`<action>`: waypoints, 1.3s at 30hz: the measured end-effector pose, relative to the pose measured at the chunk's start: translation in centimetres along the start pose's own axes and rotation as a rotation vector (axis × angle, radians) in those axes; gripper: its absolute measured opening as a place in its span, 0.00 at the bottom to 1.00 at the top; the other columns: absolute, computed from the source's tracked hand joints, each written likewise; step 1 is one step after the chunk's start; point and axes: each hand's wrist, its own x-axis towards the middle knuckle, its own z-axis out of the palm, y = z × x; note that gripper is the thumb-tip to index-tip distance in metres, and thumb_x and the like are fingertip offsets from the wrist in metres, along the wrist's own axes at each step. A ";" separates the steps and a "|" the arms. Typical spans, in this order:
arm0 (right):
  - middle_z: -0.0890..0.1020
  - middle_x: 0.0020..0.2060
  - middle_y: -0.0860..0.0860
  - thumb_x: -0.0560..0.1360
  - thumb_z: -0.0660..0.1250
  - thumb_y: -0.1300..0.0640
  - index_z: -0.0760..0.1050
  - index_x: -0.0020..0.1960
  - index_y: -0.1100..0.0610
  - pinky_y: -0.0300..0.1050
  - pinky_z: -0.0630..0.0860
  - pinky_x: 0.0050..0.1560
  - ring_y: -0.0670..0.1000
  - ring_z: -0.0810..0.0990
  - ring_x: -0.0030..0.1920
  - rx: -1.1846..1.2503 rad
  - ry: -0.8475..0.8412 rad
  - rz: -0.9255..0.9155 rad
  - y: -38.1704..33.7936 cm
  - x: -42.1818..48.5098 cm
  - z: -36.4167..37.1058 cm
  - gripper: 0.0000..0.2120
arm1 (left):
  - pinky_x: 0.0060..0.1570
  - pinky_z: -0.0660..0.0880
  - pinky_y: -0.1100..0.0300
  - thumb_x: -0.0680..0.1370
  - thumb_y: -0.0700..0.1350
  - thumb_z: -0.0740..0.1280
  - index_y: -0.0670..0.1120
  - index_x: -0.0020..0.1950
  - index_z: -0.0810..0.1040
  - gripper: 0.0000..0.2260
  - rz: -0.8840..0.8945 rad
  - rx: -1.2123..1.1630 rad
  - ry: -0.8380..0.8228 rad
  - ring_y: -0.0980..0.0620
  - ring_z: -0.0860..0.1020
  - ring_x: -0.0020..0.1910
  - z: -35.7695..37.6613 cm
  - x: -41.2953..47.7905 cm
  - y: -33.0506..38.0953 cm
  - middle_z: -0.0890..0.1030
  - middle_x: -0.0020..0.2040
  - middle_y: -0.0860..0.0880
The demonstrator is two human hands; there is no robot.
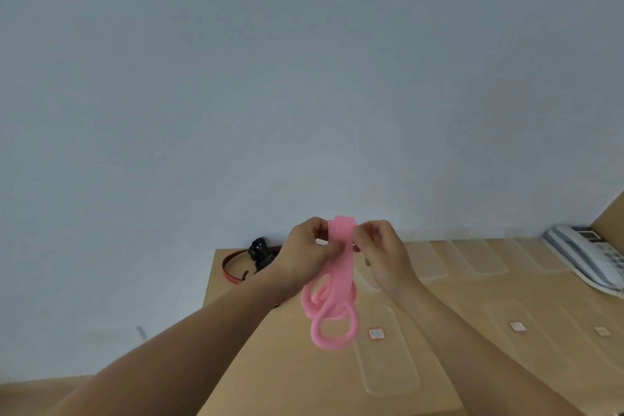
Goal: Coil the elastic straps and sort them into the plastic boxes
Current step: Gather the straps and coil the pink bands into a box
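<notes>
- 1 flat pink elastic strap [341, 267]: I hold it up in the air over the far left part of the table, not touching it. The top is folded over between my hands and several loops hang below.
- My left hand [305, 255]: fingers curled, pinching the upper part of the pink elastic strap from the left.
- My right hand [381, 252]: fingers curled, pinching the same upper part from the right. The two hands are just beside each other, with the strap between them.
- 1 red strap [232, 267] with a black buckle [258, 252]: lies at the far left corner of the table, partly hidden behind my left forearm.
- Shallow clear plastic boxes, oblong, lying flat in two rows: the nearest one [388, 365] is below the hanging loops. I count 3 in the near row and at least 3 along the far edge. Their outlines are faint, so I can't give an exact total.
- 3 small white paper labels, one on each near-row box. The closest [376, 333] has a red border.
- 1 pale grey desk telephone [587, 257]: at the right edge, near the far corner.
- Surface: light brown table [287, 375], matte.
- Room: plain pale blue-grey wall [304, 78] behind the far edge, filling most of the view.
</notes>
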 end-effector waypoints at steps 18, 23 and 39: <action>0.86 0.38 0.49 0.66 0.71 0.52 0.81 0.47 0.53 0.46 0.82 0.40 0.50 0.86 0.38 -0.162 -0.415 0.641 17.4 -2.2 -8.7 0.10 | 0.35 0.83 0.45 0.77 0.36 0.70 0.40 0.52 0.76 0.06 -0.694 -0.052 0.136 0.43 0.84 0.38 14.0 3.9 -15.5 0.83 0.48 0.38; 0.82 0.37 0.46 0.73 0.67 0.49 0.77 0.42 0.51 0.42 0.76 0.38 0.46 0.80 0.37 -0.466 -0.463 0.427 19.8 -1.3 -8.3 0.06 | 0.34 0.75 0.58 0.75 0.46 0.72 0.47 0.49 0.75 0.08 -0.584 0.437 0.064 0.53 0.79 0.40 14.7 5.5 -16.7 0.80 0.43 0.52; 0.82 0.44 0.50 0.73 0.68 0.60 0.81 0.46 0.54 0.48 0.74 0.46 0.56 0.77 0.50 -1.257 -0.408 -0.390 19.3 8.6 -8.8 0.05 | 0.49 0.69 0.62 0.72 0.55 0.72 0.49 0.55 0.77 0.16 -0.489 0.839 0.067 0.52 0.69 0.54 15.0 5.9 -18.6 0.72 0.56 0.52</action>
